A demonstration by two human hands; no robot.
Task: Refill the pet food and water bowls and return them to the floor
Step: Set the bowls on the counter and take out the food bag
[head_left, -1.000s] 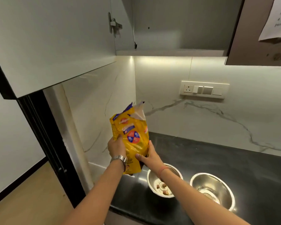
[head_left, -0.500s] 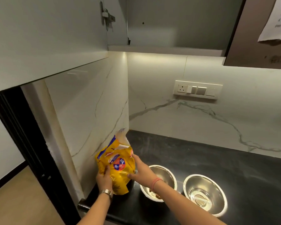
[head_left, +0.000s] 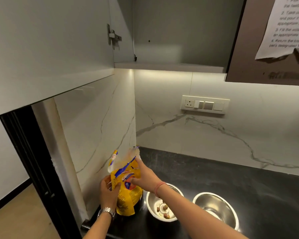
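Lowered since earlier, yellow crinkly pet food bag (head_left: 128, 195) now stands on black stone counter (head_left: 231, 187), lower centre. Your left hand (head_left: 109, 190) grips its side; right hand (head_left: 143, 176) pinches its open top. Steel food bowl (head_left: 162, 208) with kibble sits just right; steel water bowl (head_left: 216, 207) beside.

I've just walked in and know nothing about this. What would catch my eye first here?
The bright yellow pet food bag stands out, upright in the corner of the black counter, with the left hand and right hand gripping it near its opened top. Right beside it sit two shiny steel bowls: the nearer bowl holds a few kibbles, the far bowl none visible.
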